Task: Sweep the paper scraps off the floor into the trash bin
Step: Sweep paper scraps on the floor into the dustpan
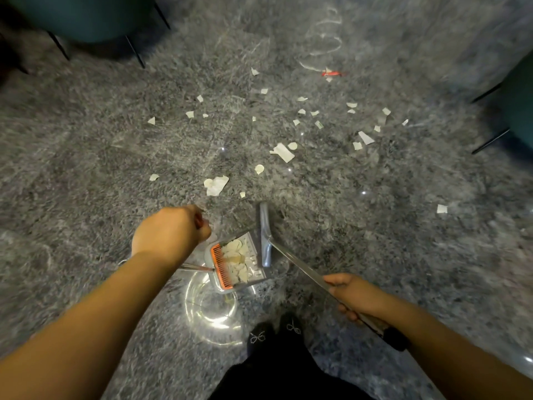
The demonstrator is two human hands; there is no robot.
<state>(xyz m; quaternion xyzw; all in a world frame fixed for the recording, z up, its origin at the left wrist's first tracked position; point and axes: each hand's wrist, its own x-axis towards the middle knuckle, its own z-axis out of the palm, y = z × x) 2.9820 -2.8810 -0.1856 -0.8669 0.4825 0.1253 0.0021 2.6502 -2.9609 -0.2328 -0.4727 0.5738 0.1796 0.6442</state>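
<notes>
Several white paper scraps [281, 152] lie scattered over the grey speckled floor [86, 157] ahead of me. My left hand [170, 229] is closed around the top of the dustpan's handle. The grey dustpan [253, 272] with an orange comb edge [220, 267] holds a heap of scraps and hangs over the rim of a clear round trash bin [212, 310]. My right hand [353, 295] grips the metal pole of a broom, whose grey head [265, 235] rests beside the dustpan's right edge.
Dark teal chairs with thin black legs stand at the top left [86, 18] and at the right edge [516, 111]. A small red item [331, 73] lies far ahead among the scraps. My black shoes [274, 333] stand just behind the bin.
</notes>
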